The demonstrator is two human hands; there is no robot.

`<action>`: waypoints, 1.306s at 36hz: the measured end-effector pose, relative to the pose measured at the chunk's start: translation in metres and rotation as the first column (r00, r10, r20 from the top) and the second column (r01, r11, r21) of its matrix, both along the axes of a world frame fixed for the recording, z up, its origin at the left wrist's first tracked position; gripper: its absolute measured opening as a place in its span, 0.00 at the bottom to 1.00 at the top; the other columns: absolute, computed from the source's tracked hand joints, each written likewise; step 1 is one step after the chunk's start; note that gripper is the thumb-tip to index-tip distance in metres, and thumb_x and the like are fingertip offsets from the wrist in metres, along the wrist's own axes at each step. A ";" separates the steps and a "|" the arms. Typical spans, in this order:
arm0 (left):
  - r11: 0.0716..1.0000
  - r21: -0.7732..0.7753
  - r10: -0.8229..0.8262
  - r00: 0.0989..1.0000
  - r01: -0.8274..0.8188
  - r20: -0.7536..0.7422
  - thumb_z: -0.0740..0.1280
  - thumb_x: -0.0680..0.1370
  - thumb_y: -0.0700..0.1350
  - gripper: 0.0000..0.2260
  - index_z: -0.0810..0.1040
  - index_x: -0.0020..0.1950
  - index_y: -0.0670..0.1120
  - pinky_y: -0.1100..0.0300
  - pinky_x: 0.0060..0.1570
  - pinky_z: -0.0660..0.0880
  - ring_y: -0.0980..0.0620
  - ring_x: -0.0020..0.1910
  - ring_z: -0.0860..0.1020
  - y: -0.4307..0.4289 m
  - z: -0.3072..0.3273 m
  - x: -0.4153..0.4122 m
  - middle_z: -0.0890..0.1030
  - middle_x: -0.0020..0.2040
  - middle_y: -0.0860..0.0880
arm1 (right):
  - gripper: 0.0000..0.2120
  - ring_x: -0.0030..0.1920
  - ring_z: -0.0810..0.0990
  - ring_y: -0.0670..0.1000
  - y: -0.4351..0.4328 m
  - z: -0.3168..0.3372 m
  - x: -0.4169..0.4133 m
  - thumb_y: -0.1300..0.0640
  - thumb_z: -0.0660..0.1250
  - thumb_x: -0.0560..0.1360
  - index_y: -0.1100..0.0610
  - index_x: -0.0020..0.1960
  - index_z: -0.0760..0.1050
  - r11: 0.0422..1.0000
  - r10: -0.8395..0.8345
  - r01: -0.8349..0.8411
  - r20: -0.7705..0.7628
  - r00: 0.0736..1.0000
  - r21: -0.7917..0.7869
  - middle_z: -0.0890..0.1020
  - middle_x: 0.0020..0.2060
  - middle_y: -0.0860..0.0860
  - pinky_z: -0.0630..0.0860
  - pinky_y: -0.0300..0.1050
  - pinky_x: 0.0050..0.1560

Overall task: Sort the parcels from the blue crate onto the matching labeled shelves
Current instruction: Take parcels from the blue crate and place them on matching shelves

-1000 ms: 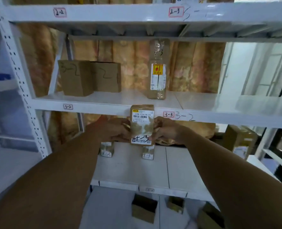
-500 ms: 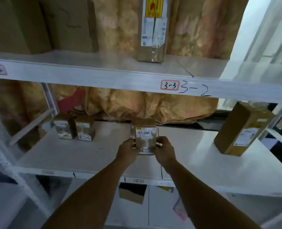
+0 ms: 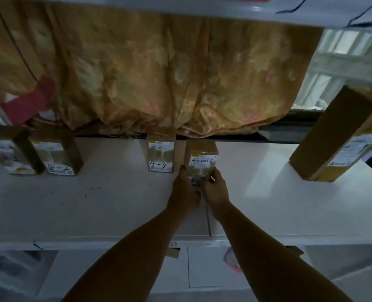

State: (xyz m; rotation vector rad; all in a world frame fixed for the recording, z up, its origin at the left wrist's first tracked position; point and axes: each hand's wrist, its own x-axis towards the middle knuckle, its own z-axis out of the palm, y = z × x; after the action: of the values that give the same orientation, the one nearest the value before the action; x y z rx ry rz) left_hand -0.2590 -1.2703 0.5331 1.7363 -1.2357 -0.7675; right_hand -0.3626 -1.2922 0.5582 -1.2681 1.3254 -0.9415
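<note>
A small brown parcel (image 3: 201, 159) with a white printed label stands upright deep on the white shelf (image 3: 115, 203), just right of a similar parcel marked 4-3 (image 3: 161, 156). My left hand (image 3: 184, 190) grips its lower left side and my right hand (image 3: 215, 188) its lower right side. The hands hide the parcel's bottom and its handwritten mark. The blue crate is out of view.
Two more small parcels (image 3: 59, 158) stand at the shelf's left. A tall brown box (image 3: 337, 136) leans at the right. A yellow cloth (image 3: 159, 73) hangs behind the shelf. The upper shelf's edge (image 3: 202, 9) is overhead. Boxes lie below.
The view dropped from the 3-level shelf down to the lower one. Both hands carried the small parcel down and pushed it deep onto the shelf beside the parcel marked 4-3.
</note>
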 end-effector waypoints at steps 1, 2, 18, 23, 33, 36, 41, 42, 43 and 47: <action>1.000 0.007 0.005 1.000 -0.005 0.018 0.70 0.75 0.38 0.39 0.55 0.81 0.49 0.53 0.64 0.77 0.46 0.69 0.74 -0.007 -0.002 0.001 0.73 0.72 0.46 | 0.26 0.55 0.82 0.48 -0.006 0.001 0.000 0.65 0.70 0.75 0.50 0.71 0.74 1.000 0.002 -0.002 -0.007 1.000 -0.004 0.83 0.59 0.48 0.79 0.31 0.39; 1.000 0.005 0.009 0.999 -0.009 0.035 0.70 0.74 0.39 0.39 0.54 0.81 0.49 0.51 0.63 0.77 0.44 0.69 0.74 -0.013 -0.004 0.001 0.73 0.72 0.45 | 0.26 0.55 0.82 0.48 -0.011 0.000 0.001 0.64 0.70 0.75 0.49 0.71 0.73 1.000 0.005 -0.005 -0.010 1.000 -0.007 0.83 0.59 0.49 0.79 0.32 0.39; 0.999 0.036 0.002 0.987 -0.008 0.160 0.72 0.75 0.42 0.39 0.54 0.80 0.42 0.42 0.65 0.75 0.40 0.70 0.73 -0.054 -0.011 -0.002 0.72 0.72 0.41 | 0.31 0.56 0.84 0.49 -0.054 -0.018 -0.005 0.54 0.75 0.65 0.46 0.67 0.74 0.999 0.030 -0.029 -0.116 0.993 0.013 0.85 0.56 0.45 0.82 0.54 0.60; 0.991 0.121 0.039 0.987 -0.058 0.159 0.71 0.76 0.40 0.38 0.53 0.80 0.38 0.41 0.66 0.75 0.38 0.72 0.71 -0.041 0.000 -0.004 0.70 0.73 0.39 | 0.24 0.57 0.81 0.54 -0.040 -0.005 -0.011 0.55 0.75 0.69 0.53 0.62 0.72 0.997 0.012 0.001 -0.179 0.984 0.073 0.82 0.56 0.49 0.80 0.54 0.59; 0.967 0.245 -0.154 0.923 0.067 0.354 0.61 0.84 0.49 0.24 0.62 0.78 0.43 0.49 0.65 0.72 0.42 0.69 0.72 0.026 0.048 -0.014 0.72 0.71 0.41 | 0.21 0.63 0.79 0.57 0.019 0.044 -0.045 0.47 0.57 0.86 0.58 0.73 0.70 0.975 0.201 -0.216 -0.633 0.747 0.055 0.79 0.66 0.57 0.76 0.50 0.62; 0.979 0.184 -0.169 0.834 0.083 0.526 0.57 0.85 0.54 0.21 0.69 0.75 0.45 0.48 0.68 0.72 0.43 0.69 0.73 0.050 0.078 -0.011 0.75 0.71 0.43 | 0.24 0.68 0.75 0.57 0.045 0.077 -0.055 0.42 0.54 0.86 0.55 0.75 0.69 0.943 0.262 -0.324 -0.760 0.595 0.071 0.76 0.71 0.56 0.73 0.55 0.69; 0.970 0.212 -0.240 0.598 0.119 0.764 0.51 0.85 0.58 0.24 0.67 0.77 0.47 0.46 0.76 0.60 0.41 0.76 0.65 0.100 0.134 -0.016 0.68 0.77 0.44 | 0.29 0.76 0.68 0.58 0.097 0.139 -0.075 0.39 0.51 0.85 0.56 0.79 0.65 0.912 0.180 -0.409 -0.918 0.354 0.022 0.69 0.77 0.55 0.67 0.55 0.73; 0.968 0.221 -0.249 0.571 0.120 0.783 0.50 0.85 0.58 0.25 0.67 0.78 0.48 0.45 0.77 0.58 0.41 0.77 0.63 0.112 0.146 -0.020 0.67 0.78 0.44 | 0.30 0.77 0.66 0.58 0.106 0.151 -0.080 0.39 0.51 0.85 0.55 0.79 0.64 0.911 0.162 -0.413 -0.929 0.332 0.011 0.68 0.78 0.54 0.65 0.55 0.74; 0.966 0.229 -0.256 0.559 0.119 0.789 0.50 0.85 0.58 0.25 0.66 0.79 0.48 0.45 0.78 0.55 0.41 0.79 0.61 0.126 0.159 -0.024 0.65 0.79 0.44 | 0.30 0.77 0.65 0.58 0.115 0.162 -0.084 0.39 0.50 0.85 0.55 0.80 0.64 0.909 0.141 -0.417 -0.938 0.317 -0.004 0.67 0.79 0.54 0.64 0.55 0.75; 0.954 0.275 -0.298 0.486 0.119 0.822 0.49 0.86 0.58 0.26 0.63 0.80 0.49 0.45 0.79 0.52 0.41 0.81 0.56 0.188 0.203 -0.035 0.58 0.82 0.44 | 0.30 0.78 0.63 0.58 0.167 0.198 -0.094 0.39 0.49 0.85 0.56 0.80 0.63 0.885 0.076 -0.460 -0.955 0.286 -0.068 0.65 0.79 0.55 0.62 0.54 0.77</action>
State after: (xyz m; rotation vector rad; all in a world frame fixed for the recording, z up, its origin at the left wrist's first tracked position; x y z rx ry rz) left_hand -0.2939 -1.0827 0.7365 2.2467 -2.1371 -0.0549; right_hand -0.4568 -1.1252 0.7560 -2.4692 1.7214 -0.0297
